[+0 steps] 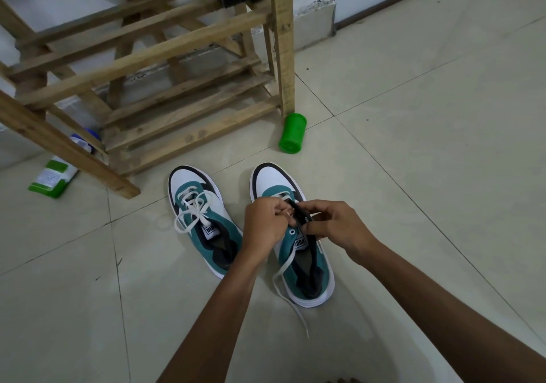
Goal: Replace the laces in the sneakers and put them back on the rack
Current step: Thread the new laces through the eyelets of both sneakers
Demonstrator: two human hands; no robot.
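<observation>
Head view: the only view — you look down at a tiled floor, both forearms reaching in from the bottom of the frame.
Left hand: your left hand (267, 223) is curled over the right sneaker's eyelets, fingertips pinching something small there; whether it is the black lace or a white strand I cannot tell.
Right hand: your right hand (334, 226) pinches the black lace (300, 212) between thumb and fingers, just above the tongue.
Right sneaker: the teal-and-white sneaker (301, 267) at centre frame, toe pointing up the frame, under both your hands.
Old lace: its white lace (291, 291) is loose; one end trails off the shoe's left side onto the floor toward the bottom of the frame, and a bit seems to remain threaded near the toe.
Left sneaker: the second sneaker (204, 223), just beside it to the left, keeps its white lace tied in a bow (196, 208).
Rack: the wooden rack (165, 87) fills the upper left, near the shoes' toes.
Nearby: a green cup (292, 134) lies by the rack's right leg; a green-and-white packet (53, 178) lies at the left edge.
Progress: early, by my judgement — one shoe mid-swap, the other untouched, neither back on the rack.
</observation>
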